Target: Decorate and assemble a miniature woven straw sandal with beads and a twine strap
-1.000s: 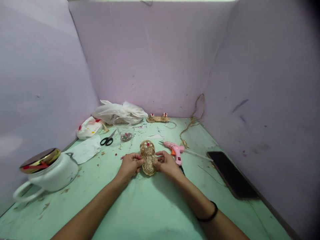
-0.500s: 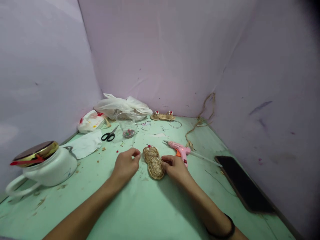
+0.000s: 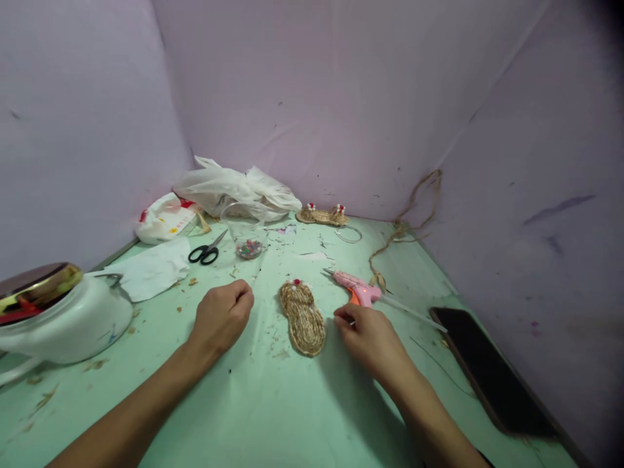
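A small woven straw sandal sole [image 3: 305, 322] lies flat on the green tabletop, with a red bead and white beads at its far end. To its left, apart from it, my left hand [image 3: 224, 314] is closed in a fist; what is inside, if anything, is hidden. On the other side my right hand [image 3: 363, 331] rests just off the sole, its fingers curled together with nothing visible in them. Right behind those fingers lies a pink glue gun [image 3: 358, 287] with an orange trigger and a clear glue stick in its back.
Black-handled scissors [image 3: 207, 252], a clear cup of beads [image 3: 248, 247] and a white cloth [image 3: 151, 270] lie left. Behind are a plastic bag [image 3: 238, 188] and a beaded straw sandal [image 3: 322, 216]. A white mug [image 3: 92, 325] stands left; twine [image 3: 390, 244] and a phone [image 3: 492, 370] lie right.
Both hands have drawn away from the straw sole, my left to the left and my right to the right. My right fingers have left its edge. The view has shifted slightly.
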Demonstrator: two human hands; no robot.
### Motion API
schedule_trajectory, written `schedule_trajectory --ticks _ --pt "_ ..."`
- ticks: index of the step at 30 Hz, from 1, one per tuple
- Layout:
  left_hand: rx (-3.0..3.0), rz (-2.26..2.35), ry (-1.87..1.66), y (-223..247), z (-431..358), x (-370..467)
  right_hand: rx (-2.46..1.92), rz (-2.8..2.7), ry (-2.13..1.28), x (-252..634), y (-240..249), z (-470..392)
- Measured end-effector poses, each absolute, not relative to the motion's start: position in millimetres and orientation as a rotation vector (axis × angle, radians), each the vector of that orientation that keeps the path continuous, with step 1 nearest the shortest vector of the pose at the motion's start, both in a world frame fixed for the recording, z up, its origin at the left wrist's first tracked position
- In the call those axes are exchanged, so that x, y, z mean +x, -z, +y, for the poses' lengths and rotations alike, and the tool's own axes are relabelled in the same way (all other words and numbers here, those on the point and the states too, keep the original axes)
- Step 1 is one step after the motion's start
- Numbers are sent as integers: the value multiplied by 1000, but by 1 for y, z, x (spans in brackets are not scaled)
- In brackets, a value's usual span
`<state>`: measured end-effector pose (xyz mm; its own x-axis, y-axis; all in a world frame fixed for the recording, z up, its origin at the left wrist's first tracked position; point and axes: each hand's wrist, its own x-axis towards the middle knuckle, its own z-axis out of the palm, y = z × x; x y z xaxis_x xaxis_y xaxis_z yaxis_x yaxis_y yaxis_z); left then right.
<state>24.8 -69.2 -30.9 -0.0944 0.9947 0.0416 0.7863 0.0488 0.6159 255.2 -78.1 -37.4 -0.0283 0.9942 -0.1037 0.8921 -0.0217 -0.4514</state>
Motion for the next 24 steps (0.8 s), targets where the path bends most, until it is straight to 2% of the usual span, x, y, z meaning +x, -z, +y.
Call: schedule_trajectory --ticks 8,13,17,24 --pt "1923 1975 -451 44 -74 38 -1928 -2045 -469 220 43 -98" --pt "1939 1904 -566 48 -72 34 -1836 -2140 -423 222 49 -98" --pt "2059 1637 -757 50 -65 26 -1639 -2186 -520 238 51 -93" --pt "2217 1262 -601 50 -56 37 -1468 -2129 -462 235 60 -88"
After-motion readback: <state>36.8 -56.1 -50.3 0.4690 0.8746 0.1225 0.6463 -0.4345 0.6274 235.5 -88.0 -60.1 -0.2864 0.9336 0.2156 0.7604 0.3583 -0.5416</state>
